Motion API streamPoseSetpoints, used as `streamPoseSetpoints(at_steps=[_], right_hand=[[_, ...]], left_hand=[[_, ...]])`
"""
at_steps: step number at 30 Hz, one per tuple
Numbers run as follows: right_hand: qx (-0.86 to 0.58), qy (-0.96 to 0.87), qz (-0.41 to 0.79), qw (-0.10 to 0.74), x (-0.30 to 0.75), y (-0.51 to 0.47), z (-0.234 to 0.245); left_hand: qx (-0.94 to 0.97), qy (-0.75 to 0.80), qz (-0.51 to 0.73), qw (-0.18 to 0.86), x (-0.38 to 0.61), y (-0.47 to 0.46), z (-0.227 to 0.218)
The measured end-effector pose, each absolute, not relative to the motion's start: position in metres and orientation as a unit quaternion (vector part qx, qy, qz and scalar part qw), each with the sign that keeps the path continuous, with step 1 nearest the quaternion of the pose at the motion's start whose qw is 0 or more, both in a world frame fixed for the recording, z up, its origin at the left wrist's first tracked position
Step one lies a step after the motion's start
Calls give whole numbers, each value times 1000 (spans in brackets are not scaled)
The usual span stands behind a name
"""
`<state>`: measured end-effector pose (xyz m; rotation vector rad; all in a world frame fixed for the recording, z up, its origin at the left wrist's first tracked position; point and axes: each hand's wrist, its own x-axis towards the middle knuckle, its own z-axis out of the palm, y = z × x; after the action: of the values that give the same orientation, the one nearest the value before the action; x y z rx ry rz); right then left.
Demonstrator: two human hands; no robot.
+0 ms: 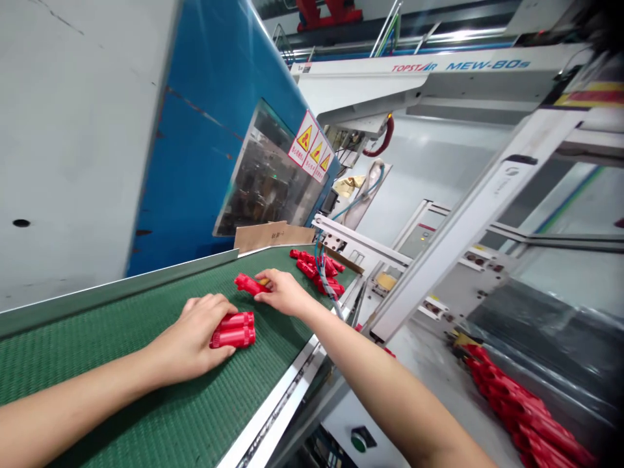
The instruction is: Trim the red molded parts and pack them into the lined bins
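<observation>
My left hand (202,335) is closed around red ribbed plastic parts (238,329), tubes lying side by side, low over the green conveyor belt (160,416). Ahead and to the right, my right hand (283,292) grips another red plastic part (247,284) between thumb and fingers. Something yellow shows by those fingertips, too small to name. Past the right hand, a heap of red plastic parts (316,270) lies at the belt's far end.
A brown cardboard strip (273,237) stands along the far belt edge, beside the blue machine (205,130). The white belt rail (287,403) runs on the near right. More stacked red parts (526,409) lie at lower right, below a slanting white frame post (478,214).
</observation>
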<state>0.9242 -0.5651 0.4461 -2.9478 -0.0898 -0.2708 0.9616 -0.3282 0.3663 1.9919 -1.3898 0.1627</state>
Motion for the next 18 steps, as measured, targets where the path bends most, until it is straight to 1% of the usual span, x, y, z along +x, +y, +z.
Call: streamPoseSetpoints(at_steps=[4, 7, 9, 12, 14, 18], right_hand=[[-985, -100, -46, 135, 930, -548, 439], [-987, -105, -22, 122, 924, -557, 442], [-994, -68, -37, 80, 916, -572, 449], [-997, 18, -78, -12, 904, -592, 464], [-993, 56, -80, -62, 897, -596, 470], [-991, 51, -68, -102, 891, -581, 473]], left_hand=[[771, -533, 126, 325, 963, -327, 364], [770, -546, 98, 317, 969, -328, 363], [764, -558, 62, 318, 975, -331, 366], [762, -562, 58, 316, 980, -335, 371], [764, -561, 60, 314, 981, -335, 374], [768, -557, 64, 309, 979, -335, 375]])
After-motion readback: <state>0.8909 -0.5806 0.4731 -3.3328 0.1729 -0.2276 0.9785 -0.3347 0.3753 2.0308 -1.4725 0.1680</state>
